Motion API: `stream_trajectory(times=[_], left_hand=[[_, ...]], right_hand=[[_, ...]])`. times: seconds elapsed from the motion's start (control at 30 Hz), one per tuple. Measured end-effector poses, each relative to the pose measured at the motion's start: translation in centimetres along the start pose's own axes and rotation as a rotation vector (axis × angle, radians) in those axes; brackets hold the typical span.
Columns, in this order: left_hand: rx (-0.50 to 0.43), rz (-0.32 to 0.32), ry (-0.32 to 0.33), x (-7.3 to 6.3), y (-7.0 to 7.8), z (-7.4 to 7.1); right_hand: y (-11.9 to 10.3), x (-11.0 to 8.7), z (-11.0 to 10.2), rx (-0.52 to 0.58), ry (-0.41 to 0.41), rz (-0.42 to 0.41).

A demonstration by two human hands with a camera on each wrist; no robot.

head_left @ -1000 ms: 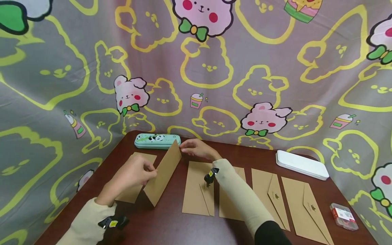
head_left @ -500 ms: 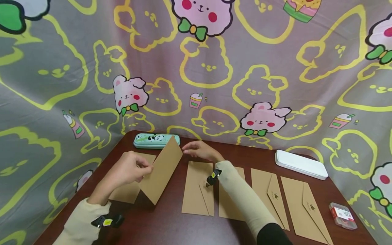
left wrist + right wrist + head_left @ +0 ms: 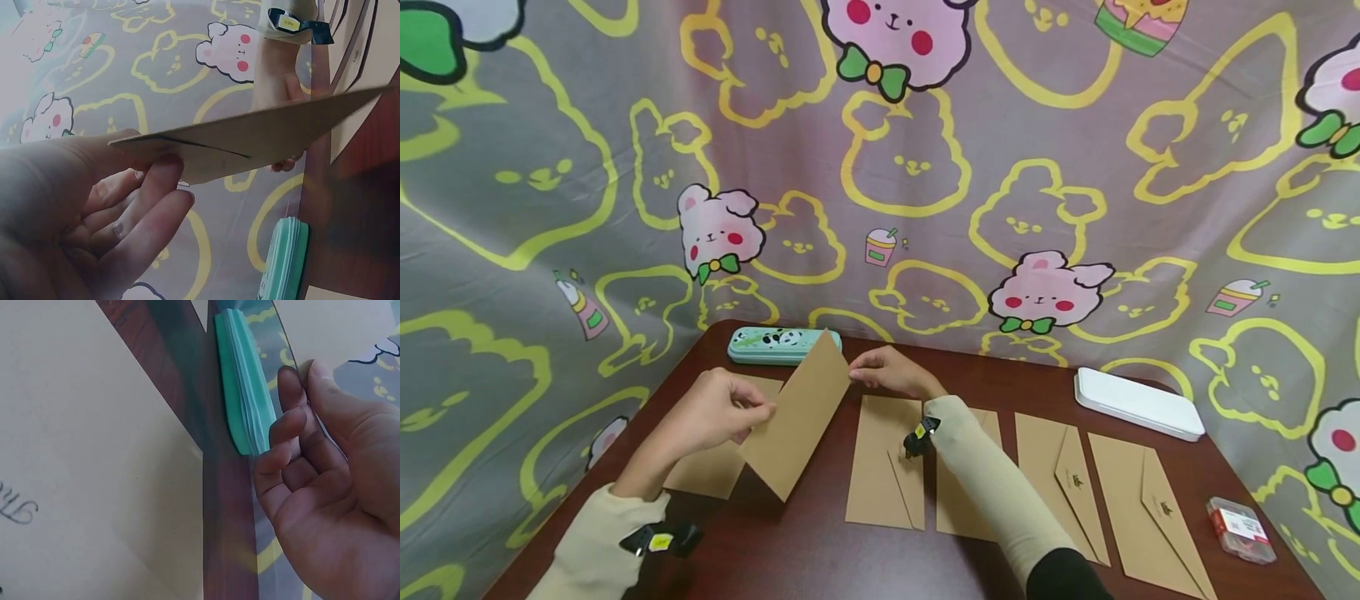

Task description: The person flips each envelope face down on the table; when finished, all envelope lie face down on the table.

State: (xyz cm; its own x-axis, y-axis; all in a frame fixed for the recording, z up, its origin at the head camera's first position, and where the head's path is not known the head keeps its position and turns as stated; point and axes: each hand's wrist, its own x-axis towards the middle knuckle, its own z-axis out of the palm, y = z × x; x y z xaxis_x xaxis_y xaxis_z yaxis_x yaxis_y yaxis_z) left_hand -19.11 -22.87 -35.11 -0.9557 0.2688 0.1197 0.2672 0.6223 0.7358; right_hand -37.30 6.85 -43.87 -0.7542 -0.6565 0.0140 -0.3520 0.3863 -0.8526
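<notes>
A brown kraft envelope (image 3: 805, 417) is held up off the table, tilted, with its plain face toward the head camera. My left hand (image 3: 711, 412) pinches its left long edge between thumb and fingers. At the far right corner, my right hand (image 3: 891, 371) pinches it with thumb and index finger, as the right wrist view shows. In the left wrist view the raised envelope (image 3: 269, 134) is seen nearly edge-on, its flap line on the underside. Another envelope (image 3: 703, 473) lies flat beneath my left hand, partly covered.
To the right lie more flat envelopes: one (image 3: 876, 479) beside the raised one, one (image 3: 962, 496) partly under my right sleeve, then two (image 3: 1048, 458) (image 3: 1123, 475) with flaps showing. A mint pencil case (image 3: 760, 346), a white case (image 3: 1138, 404) and a small clear box (image 3: 1240, 529) stand near the edges.
The held envelope has tipped from steep to a flatter slant, so more of its face shows. My left hand has shifted slightly left; both hands keep their grip.
</notes>
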Motion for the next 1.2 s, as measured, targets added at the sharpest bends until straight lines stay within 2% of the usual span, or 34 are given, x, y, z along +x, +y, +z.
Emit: stream_trajectory(times=[0.2, 0.7, 0.87, 1.2], left_hand=[[-0.029, -0.031, -0.027, 0.2, -0.4, 0.0], [-0.054, -0.087, -0.145, 1.3, -1.3, 0.6], [-0.066, -0.109, -0.167, 1.6, -2.1, 1.0], [-0.099, -0.166, -0.21, 2.0, -4.1, 2.5]], right_hand=[[0.1, -0.1, -0.2, 0.016, 0.02, 0.012], [0.0, -0.6, -1.6, 0.047, 0.083, 0.029], [-0.2, -0.5, -1.8, 0.07, 0.092, 0.041], [-0.8, -0.6, -1.8, -0.011, 0.129, 0.021]])
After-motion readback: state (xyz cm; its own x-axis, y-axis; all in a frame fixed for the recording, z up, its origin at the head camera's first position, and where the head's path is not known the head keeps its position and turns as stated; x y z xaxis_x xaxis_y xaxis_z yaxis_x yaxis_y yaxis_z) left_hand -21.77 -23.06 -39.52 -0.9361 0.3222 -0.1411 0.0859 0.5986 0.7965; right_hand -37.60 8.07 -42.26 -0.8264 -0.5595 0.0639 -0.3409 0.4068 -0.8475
